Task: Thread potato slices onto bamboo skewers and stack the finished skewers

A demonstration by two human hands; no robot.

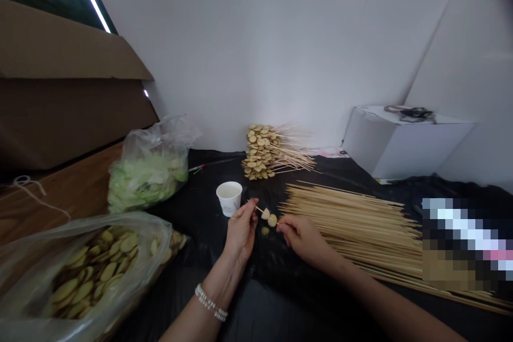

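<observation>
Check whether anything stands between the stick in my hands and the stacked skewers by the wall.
Nothing visible stands between the held stick and the stacked skewers; only black sheet lies there. The white cup stands just left, the loose sticks to the right.

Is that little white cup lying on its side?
No, the white cup stands upright on the black sheet, with its open top facing up, near the left hand.

Thin skewer, tilted above black cover; two pale slices threaded.
</observation>
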